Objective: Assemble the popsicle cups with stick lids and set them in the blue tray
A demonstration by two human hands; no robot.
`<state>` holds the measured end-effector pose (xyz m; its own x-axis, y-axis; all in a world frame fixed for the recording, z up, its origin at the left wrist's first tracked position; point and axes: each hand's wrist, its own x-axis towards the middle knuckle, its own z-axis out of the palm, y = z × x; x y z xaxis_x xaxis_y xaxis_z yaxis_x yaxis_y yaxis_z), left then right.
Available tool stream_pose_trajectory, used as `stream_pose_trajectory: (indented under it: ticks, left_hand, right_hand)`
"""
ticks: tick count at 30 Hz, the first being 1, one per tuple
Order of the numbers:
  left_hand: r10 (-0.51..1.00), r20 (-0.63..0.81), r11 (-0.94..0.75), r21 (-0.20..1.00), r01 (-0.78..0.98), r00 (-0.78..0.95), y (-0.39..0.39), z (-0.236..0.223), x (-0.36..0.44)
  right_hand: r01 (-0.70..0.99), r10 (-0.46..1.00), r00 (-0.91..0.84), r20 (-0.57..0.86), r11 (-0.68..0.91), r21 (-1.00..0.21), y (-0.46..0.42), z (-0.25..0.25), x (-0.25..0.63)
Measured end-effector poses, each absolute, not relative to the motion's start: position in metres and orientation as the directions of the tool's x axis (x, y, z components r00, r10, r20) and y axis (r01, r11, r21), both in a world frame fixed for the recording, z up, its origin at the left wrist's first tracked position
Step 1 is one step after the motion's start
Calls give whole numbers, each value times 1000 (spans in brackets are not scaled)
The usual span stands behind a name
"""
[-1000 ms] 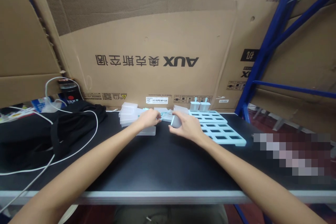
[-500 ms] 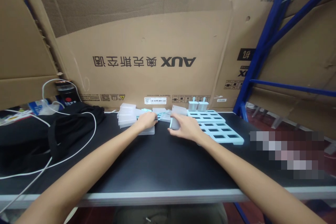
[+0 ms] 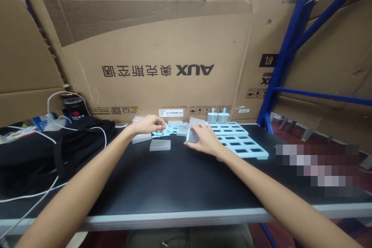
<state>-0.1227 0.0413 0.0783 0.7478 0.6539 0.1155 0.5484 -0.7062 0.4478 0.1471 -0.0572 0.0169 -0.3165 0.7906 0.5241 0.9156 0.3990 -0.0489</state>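
Note:
My right hand [image 3: 205,138] is closed around a translucent plastic mould [image 3: 193,135] with a pale blue edge. My left hand [image 3: 149,124] is raised just over the left end of a pile of light blue plastic pieces [image 3: 164,132]. Its thumb and fingertips are pinched together; whether a small blue piece is between them I cannot make out. Clear moulds [image 3: 142,138] lie partly behind the left hand, and one clear mould [image 3: 160,145] lies on its own in front of the pile. Two ice pop moulds [image 3: 217,117] with blue sticks stand upright beyond my right hand.
Light blue racks [image 3: 263,155] with rectangular openings lie right of my right hand. A black bag [image 3: 35,155], white cables [image 3: 99,162] and a dark jar [image 3: 74,106] occupy the left. A large cardboard panel [image 3: 157,46] stands behind the black table [image 3: 174,186]; blue posts [image 3: 290,46] rise at right.
My left hand has lifted and drawn back to the left, uncovering the pile of blue pieces and the lone clear mould. My right hand stays on its mould, almost unmoved.

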Motion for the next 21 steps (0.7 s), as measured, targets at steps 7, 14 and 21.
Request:
stream_pose_trajectory:
  ticks: [7, 14, 21]
  left_hand:
    - [571, 137, -686, 622, 379, 809, 18, 65, -95]
    - [596, 345, -733, 603, 315, 725, 6, 53, -68]
    - [591, 363, -804, 344, 486, 720, 11, 50, -104]
  right_hand:
    - [861, 741, -353, 571, 496, -110, -60, 19, 144]
    - [825, 733, -336, 592, 532, -189, -56, 16, 145]
    - [918, 657, 46, 752, 270, -292, -40, 49, 227]
